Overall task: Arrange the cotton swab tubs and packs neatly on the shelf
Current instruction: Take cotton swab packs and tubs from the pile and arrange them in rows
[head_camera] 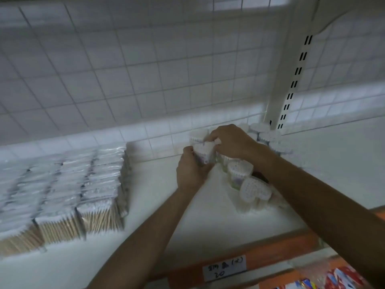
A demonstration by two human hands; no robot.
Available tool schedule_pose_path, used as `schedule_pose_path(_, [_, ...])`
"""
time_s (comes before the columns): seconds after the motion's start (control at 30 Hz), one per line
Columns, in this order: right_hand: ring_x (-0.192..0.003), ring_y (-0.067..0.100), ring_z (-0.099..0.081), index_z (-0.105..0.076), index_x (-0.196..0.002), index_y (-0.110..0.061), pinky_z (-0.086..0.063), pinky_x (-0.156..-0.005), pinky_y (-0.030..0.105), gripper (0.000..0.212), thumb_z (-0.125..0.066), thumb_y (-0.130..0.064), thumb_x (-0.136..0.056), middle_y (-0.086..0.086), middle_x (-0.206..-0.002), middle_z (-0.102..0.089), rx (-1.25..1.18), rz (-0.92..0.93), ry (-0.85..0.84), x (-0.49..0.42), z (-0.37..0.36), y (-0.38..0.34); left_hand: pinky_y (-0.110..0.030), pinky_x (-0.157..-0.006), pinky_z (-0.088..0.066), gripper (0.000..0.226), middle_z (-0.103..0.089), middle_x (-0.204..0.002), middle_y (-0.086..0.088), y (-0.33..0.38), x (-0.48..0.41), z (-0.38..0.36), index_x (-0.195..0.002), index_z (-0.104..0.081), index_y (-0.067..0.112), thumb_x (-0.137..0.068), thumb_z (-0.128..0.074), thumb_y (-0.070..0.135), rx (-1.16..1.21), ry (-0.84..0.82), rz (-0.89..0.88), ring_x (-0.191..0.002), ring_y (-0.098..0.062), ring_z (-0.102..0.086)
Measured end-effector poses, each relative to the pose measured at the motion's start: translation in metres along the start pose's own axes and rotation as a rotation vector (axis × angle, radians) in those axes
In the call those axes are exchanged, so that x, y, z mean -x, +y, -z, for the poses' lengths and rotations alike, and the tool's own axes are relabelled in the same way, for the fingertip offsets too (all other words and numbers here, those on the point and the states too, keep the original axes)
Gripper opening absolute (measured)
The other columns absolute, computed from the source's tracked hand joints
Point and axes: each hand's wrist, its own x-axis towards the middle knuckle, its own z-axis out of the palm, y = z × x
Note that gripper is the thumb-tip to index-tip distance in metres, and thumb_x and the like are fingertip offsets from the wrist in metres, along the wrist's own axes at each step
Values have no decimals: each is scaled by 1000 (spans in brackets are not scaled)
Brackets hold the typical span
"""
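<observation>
White tub point(205, 152) gripped by hands point(190, 171) point(232, 140), shelf point(208, 209) rear

Right hand point(231, 140) is covering the top of the held tub point(205, 152); left hand point(190, 170) is hiding its left side, and its print is blurring out. Right forearm point(312, 184) is blocking part of the tub row point(239, 170). Swab packs point(62, 184) are running off the left edge. Coloured packets point(337, 278) are getting cut by the bottom edge. Label point(224, 268) writing is smearing, partly unreadable.
</observation>
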Motion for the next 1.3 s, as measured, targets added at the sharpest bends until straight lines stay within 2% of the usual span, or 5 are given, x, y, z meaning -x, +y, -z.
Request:
schedule_pose_path(0.13, [-115,20,-53,-62,-121,-16,-41,-97,29,38,-60,-10,-84,4,-128,-58,-16,14,-3,-4,-3,6,-33,-77,-46,64,-62,-109,-5,0,-4,-4,-119,-45,12,-71,-78,38,-20,28,2,-97,-26,-61])
schedule_pose_path(0.6, [-114,20,-53,-63,-118,-17,-39,-92,28,32,-60,-13,-86,3,-126,-59,-15,55,14,-7,-3,14,-30,-76,-42,67,-61,-113,-6,1,-10,-7,-123,-42,13,-72,-77,39,-74,45,4,-99,-26,-60])
schedule_pose_path(0.83, [-114,21,-53,-63,-118,-17,-42,-96,32,32,-58,-12,-86,4,-126,-59,-30,50,20,-3,-1,12,-33,-79,-46,74,-61,-115,-7,5,-6,-5,-126,-42,12,-71,-77,44,-75,25,19,-101,-25,-61])
schedule_pose_path(1.03, [-112,21,-55,-63,-117,-17,-43,-96,34,30,-58,-16,-87,4,-123,-60,-36,64,50,3,1,0,-33,-92,-38,80,-52,-130,-12,10,2,6,-140,-31,8,-78,-72,39,-125,-1,61,-119,-28,-50])
schedule_pose_path(1.3, [-109,21,-54,-64,-114,-21,-44,-93,37,26,-56,-24,-89,1,-116,-61,-58,154,127,10,1,-53,-29,-92,-37,58,-50,-131,-9,19,23,65,-137,-42,14,-85,-66,24,-289,71,-119,-118,-25,-50])
